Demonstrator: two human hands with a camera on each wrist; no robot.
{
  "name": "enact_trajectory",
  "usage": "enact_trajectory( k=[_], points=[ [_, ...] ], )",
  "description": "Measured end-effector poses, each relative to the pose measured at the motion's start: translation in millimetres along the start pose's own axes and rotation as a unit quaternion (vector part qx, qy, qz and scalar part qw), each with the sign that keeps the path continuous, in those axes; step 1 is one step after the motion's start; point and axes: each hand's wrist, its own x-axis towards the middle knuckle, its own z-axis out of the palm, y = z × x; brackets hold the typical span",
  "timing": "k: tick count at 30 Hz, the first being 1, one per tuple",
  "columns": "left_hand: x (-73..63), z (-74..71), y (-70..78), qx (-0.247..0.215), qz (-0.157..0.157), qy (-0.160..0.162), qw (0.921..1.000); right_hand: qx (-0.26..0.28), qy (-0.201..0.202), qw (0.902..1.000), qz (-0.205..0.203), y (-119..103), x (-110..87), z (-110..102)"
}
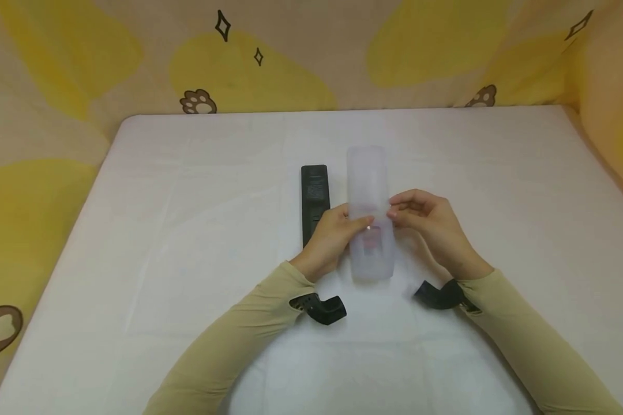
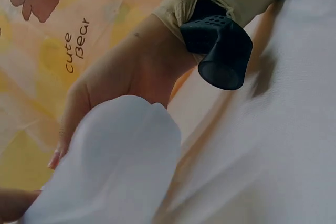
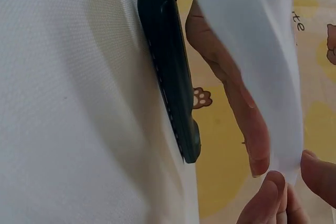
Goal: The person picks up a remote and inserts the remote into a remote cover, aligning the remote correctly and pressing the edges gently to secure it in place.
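A translucent, milky soft remote cover (image 1: pixel 367 178) is held up over the table, long side pointing away from me. My left hand (image 1: pixel 330 236) grips it from the left, thumb across its front and fingers behind, as the right wrist view also shows. At the cover's right edge, my right hand (image 1: pixel 430 222) pinches the rim between thumb and fingertips. A small pinkish rectangle shows through its lower part. Just left of the cover lies a black remote control (image 1: pixel 314 190), label side up, its near end partly hidden by my left hand. Its side profile appears in the right wrist view.
A white cloth covers the table (image 1: pixel 197 242). Yellow and beige patterned fabric (image 1: pixel 270 75) rises behind it and along both sides. Black curved camera mounts (image 1: pixel 326 310) stick out from both sleeve cuffs near the hands.
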Motion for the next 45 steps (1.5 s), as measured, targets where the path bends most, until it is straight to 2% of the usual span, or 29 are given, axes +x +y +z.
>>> enact_trajectory(
  k=[6, 10, 15, 18, 23, 26, 31, 35, 45],
  points=[
    [-7.4, -25.3, 11.7, -0.015, 0.037, 0.014, 0.9991, -0.006, -0.047, 0.9986, 0.024, 3, 1.3, 2],
    [-15.6, -50.8, 21.0, -0.022, 0.054, 0.027, 0.9979, -0.049, -0.061, 0.9949, 0.063, 5, 4.0, 9],
    [-26.7, -83.4, 26.0, -0.001, 0.063, 0.066, 0.9959, -0.106, -0.089, 0.9843, 0.110, 9, 9.4, 24],
    [-32.1, -98.9, 20.9, 0.022, 0.048, 0.087, 0.9948, -0.109, -0.103, 0.9811, 0.122, 12, 12.7, 33],
    [-35.8, -116.0, 6.9, 0.055, -0.001, 0.119, 0.9913, -0.078, -0.105, 0.9816, 0.139, 14, 17.2, 45],
    [-34.9, -121.4, 0.6, 0.060, -0.026, 0.115, 0.9912, -0.062, -0.108, 0.9817, 0.144, 15, 19.2, 51],
    [-31.0, -121.4, -3.6, 0.066, -0.057, 0.076, 0.9933, -0.047, -0.112, 0.9816, 0.147, 16, 22.7, 58],
    [-27.3, -117.5, -4.3, 0.073, -0.063, 0.057, 0.9937, -0.056, -0.102, 0.9825, 0.146, 15, 25.0, 62],
    [-19.2, -104.0, -5.8, 0.057, -0.068, 0.043, 0.9951, -0.093, -0.082, 0.9804, 0.153, 17, 27.2, 62]
  ],
)
